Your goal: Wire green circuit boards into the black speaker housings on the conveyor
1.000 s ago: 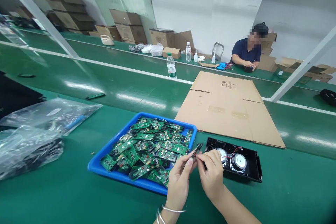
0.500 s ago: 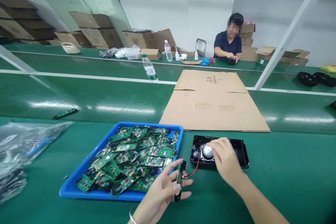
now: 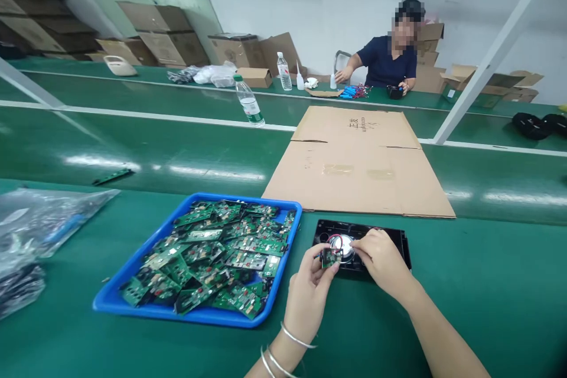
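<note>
My left hand (image 3: 309, 289) grips a small green circuit board (image 3: 331, 257) between thumb and fingers, over the near edge of a black plastic housing (image 3: 326, 228). Inside the housing sits a round silver speaker (image 3: 341, 243), and a red wire loops above it by the board. My right hand (image 3: 384, 258) reaches across the housing from the right, its thumb and fingertips pinched together at the speaker. Whatever those fingertips hold is too small to make out. To the left, a blue tray (image 3: 177, 317) carries a heap of similar circuit boards (image 3: 208, 260).
Beyond the housing lies a flat cardboard sheet (image 3: 358, 192), with a water bottle (image 3: 250, 107) standing to its left. Clear plastic bags (image 3: 48, 227) occupy the left side, near a loose board strip (image 3: 113, 176). A co-worker (image 3: 390, 62) sits across, one arm stretched sideways.
My left hand has brought the circuit board up and right, from beside the tray to the housing, and turned it. My right hand stays at the speaker. The co-worker has reached out an arm.
</note>
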Demonstrator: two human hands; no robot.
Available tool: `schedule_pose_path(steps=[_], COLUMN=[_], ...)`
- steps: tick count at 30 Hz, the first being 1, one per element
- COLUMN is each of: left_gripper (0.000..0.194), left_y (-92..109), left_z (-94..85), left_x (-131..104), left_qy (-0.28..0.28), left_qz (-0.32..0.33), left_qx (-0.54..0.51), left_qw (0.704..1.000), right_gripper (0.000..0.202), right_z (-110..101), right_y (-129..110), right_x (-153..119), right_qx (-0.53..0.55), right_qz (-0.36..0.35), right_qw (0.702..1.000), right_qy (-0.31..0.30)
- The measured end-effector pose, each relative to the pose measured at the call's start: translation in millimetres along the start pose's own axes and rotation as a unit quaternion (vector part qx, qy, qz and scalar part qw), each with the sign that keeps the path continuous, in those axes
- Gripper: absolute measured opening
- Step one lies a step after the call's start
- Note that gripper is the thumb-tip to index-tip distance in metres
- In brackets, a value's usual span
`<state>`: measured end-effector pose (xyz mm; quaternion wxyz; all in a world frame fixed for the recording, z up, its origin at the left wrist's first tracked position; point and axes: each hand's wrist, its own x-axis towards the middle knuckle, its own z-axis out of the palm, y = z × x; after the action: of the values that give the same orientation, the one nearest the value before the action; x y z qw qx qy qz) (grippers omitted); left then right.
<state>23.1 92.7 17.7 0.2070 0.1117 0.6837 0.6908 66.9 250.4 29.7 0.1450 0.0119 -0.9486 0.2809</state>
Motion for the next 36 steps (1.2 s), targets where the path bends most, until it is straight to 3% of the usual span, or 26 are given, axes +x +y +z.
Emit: schedule_pose_path(steps=[5, 13, 21, 28, 33, 36], left_gripper=[0.036, 0.03, 0.028, 0.028, 0.022, 0.023], left_y=[-6, -6, -5, -3, -4, -6], left_z=[1.5, 10.8, 11.1, 16.3, 15.0, 17.4], left_x=[2, 5, 10, 11, 12, 13], left_qy=[0.024, 0.008, -0.014, -0.009, -0.043, -0.037], left_qz=[0.008, 0.027, 0.029, 0.01, 0.013, -0.002], left_qx=[0.058, 0.005, 0.031, -0.014, -0.017, -0.045], left_qw=[0.998, 1.0, 0.999, 1.0, 0.999, 0.998], right_gripper=[0.014, 0.015, 0.013, 0.012, 0.014, 0.013], right_z=[6, 6, 15, 17, 9, 8], right_y=[-8, -7, -4, 2, 4, 5], right_x=[1, 0, -1, -2, 0, 0], right_qx=[-0.033, -0.04, -0.042, -0.056, -0.026, -0.036], right_qz=[0.009, 0.003, 0.005, -0.051, 0.026, 0.002], right_qw=[0.999, 0.999, 0.999, 0.997, 0.999, 0.999], right_qy=[-0.028, -0.038, -0.012, 0.024, -0.024, -0.03])
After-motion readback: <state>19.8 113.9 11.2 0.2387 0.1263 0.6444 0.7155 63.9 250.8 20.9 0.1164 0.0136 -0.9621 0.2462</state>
